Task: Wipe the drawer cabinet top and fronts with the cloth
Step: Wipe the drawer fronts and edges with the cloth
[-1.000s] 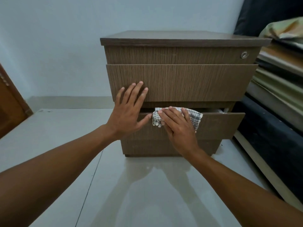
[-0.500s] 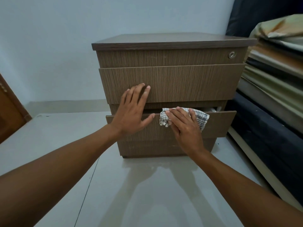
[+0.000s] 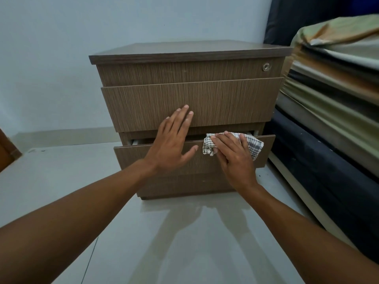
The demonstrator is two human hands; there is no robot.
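Note:
A brown wood-grain drawer cabinet (image 3: 190, 99) stands on the floor against the wall. Its bottom drawer (image 3: 131, 156) is pulled out a little. My right hand (image 3: 233, 158) presses a checked white cloth (image 3: 254, 145) flat on the top edge of that drawer's front, right of centre. My left hand (image 3: 172, 144) lies flat with spread fingers across the middle drawer's lower edge and the bottom drawer front, holding nothing. A round lock (image 3: 266, 67) sits at the top drawer's right end.
A stack of mattresses and folded bedding (image 3: 332, 95) rises close to the cabinet's right side. Pale floor tiles (image 3: 164, 242) stretch in front. A wooden door edge (image 3: 6, 152) shows at the far left.
My right hand has slid the cloth to the right along the bottom drawer's top edge. My left hand shifted slightly right too. The view moved, so the cabinet sits more central.

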